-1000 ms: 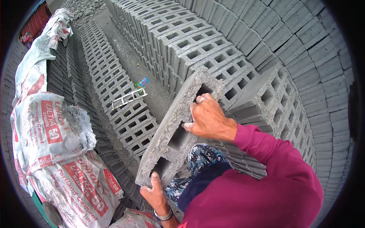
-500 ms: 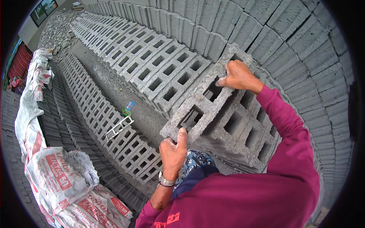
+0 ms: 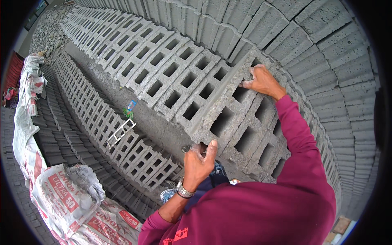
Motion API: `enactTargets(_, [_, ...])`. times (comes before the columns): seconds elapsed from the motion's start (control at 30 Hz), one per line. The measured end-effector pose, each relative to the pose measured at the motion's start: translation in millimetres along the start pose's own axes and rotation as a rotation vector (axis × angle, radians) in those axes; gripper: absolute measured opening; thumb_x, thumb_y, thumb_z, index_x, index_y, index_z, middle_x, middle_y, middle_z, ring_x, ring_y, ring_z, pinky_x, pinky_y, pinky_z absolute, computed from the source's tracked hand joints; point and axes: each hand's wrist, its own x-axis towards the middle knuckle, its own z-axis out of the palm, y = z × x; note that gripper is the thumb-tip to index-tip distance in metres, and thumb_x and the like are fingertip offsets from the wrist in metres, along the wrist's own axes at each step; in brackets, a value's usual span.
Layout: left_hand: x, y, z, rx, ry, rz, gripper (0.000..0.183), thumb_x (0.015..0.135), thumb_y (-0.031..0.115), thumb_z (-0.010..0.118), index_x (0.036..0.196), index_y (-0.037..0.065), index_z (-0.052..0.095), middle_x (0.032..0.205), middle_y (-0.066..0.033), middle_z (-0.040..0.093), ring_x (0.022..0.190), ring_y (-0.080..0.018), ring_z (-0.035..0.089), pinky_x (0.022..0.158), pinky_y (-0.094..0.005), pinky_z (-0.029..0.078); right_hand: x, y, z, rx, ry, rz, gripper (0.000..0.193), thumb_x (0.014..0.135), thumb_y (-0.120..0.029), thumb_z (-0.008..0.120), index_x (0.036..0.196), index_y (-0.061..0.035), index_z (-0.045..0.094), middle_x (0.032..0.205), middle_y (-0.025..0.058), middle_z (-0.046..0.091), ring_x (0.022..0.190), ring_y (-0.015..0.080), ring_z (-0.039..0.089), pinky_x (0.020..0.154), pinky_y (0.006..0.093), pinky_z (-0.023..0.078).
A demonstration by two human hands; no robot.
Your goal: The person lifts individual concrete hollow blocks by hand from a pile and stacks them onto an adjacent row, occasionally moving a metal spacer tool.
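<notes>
A grey hollow concrete block (image 3: 232,107) stands at the end of a row of like blocks, its holes facing up. My right hand (image 3: 264,83) grips its far end, with thumb and fingers over the edge near the holes. At the near end my left hand (image 3: 198,164) holds the block's corner, thumb pointing up and the other fingers partly hidden. More hollow blocks (image 3: 252,152) sit close against it on the right, and the long row (image 3: 163,83) runs off to the far left.
A tall wall of stacked blocks (image 3: 322,53) rises along the right and back. A lower row (image 3: 102,116) lies to the left, with a white frame (image 3: 121,132) on it. Cement bags (image 3: 61,196) are at the near left. Gravel (image 3: 49,34) is heaped far off.
The block has come down from a raised, tilted pose to lie nearly level with its neighbours. Both hands have moved with it and keep their hold.
</notes>
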Motion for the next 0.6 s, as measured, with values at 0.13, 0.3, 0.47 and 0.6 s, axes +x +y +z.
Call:
enactTargets(0.13, [-22.7,-79.7,-19.9,-0.525,-0.033,-0.003,0.058,0.093,0.037,0.065,0.130,-0.007,0.056,0.100,-0.0221,0.072,0.091,-0.0285,0.071,0.085,-0.0323,0.052,-6.1,-63.4,-61.7,-0.252,0.111,-0.094,0.057,0.083,-0.046,0.071,0.105,0.0074,0.066,0.099,0.0291,0.067,0.100,0.0396,0.063,0.086,0.0486,0.047])
enactTargets(0.3, [-98.3,-308.9,-42.1,-0.040,0.321,-0.361,0.051,0.092,0.035,0.062,0.124,-0.005,0.061,0.103,-0.0256,0.070,0.096,-0.0352,0.070,0.085,-0.0395,0.054,-71.3,-234.1,-81.5,0.539,0.191,0.227,0.033,0.094,-0.023,0.066,0.112,0.0038,0.068,0.107,0.0162,0.071,0.101,0.0216,0.067,0.090,0.0336,0.050])
enactTargets(0.47, [-196.5,-553.6,-44.7,0.032,0.480,-0.831,0.049,0.088,0.043,0.062,0.115,0.002,0.068,0.103,-0.0255,0.070,0.099,-0.0417,0.067,0.087,-0.0448,0.052,-126.7,-376.7,101.3,0.862,-0.459,0.052,0.020,0.091,-0.015,0.066,0.103,0.0009,0.071,0.093,0.0100,0.074,0.088,0.0161,0.069,0.078,0.0296,0.052])
enactTargets(0.6, [-237.1,-685.6,-56.7,-0.030,0.469,-1.020,0.055,0.086,0.047,0.064,0.117,0.001,0.067,0.106,-0.0251,0.070,0.102,-0.0405,0.067,0.089,-0.0440,0.052,-202.9,-440.5,408.6,0.517,-0.758,-0.018,0.040,0.088,-0.039,0.068,0.100,-0.0006,0.073,0.090,0.0224,0.071,0.087,0.0369,0.069,0.076,0.0418,0.053])
